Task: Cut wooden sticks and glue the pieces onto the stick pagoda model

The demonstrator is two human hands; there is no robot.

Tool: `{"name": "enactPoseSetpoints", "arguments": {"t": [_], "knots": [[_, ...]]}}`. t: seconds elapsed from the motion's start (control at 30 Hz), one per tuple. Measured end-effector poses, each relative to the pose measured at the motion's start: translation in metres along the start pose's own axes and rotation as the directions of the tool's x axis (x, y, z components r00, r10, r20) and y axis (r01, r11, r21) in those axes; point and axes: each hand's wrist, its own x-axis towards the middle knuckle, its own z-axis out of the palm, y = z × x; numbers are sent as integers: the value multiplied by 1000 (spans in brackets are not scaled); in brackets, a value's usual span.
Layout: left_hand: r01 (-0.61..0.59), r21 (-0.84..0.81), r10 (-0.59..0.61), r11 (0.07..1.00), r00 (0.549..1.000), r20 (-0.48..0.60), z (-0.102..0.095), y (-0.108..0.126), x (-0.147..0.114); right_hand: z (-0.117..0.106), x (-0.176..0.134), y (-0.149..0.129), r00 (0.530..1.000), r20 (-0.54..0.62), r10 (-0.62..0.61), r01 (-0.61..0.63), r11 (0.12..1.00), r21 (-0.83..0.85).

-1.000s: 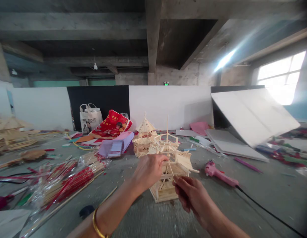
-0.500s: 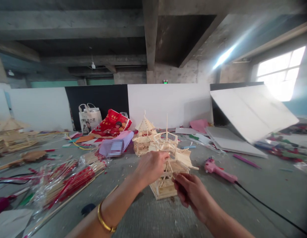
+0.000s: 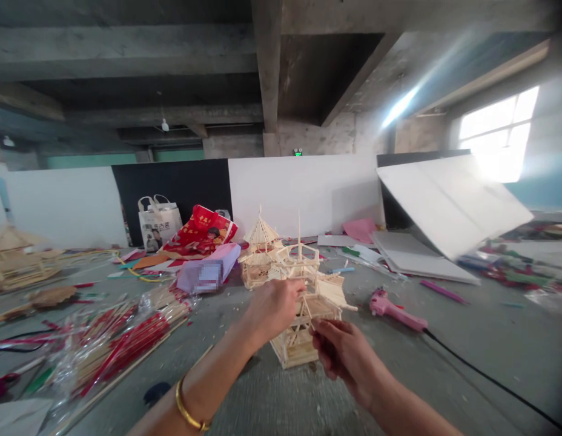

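Note:
A wooden-stick pavilion model stands on the grey surface in front of me, with open railings, a partly built roof and a thin upright post on top. My left hand, a gold bangle on its wrist, reaches over the model's left side; its fingers are closed at the upper end of a thin wooden stick. Between thumb and forefinger my right hand pinches the stick's lower end, in front of the model. The stick slants across the model's front. Behind it is a second pavilion with a finished pointed roof.
A pink glue gun with a black cord lies to the right, near a purple pen-like stick. Bundled sticks in plastic lie left. Farther back are a red bag, a white tote and white boards.
The view has shifted slightly, so the scene sits a little farther left. Both hands keep their hold on the stick, with almost no movement relative to the model.

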Motion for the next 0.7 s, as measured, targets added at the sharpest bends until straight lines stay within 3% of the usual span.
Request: {"name": "enactPoseSetpoints", "arguments": {"t": [0.2, 0.7], "knots": [[-36, 0, 36, 999, 998, -58, 5, -8, 0, -2, 2, -1, 999, 33, 39, -40, 998, 48], [-10, -14, 9, 1000, 999, -33, 3, -5, 1, -4, 2, 3, 996, 76, 48, -49, 999, 13]]}}
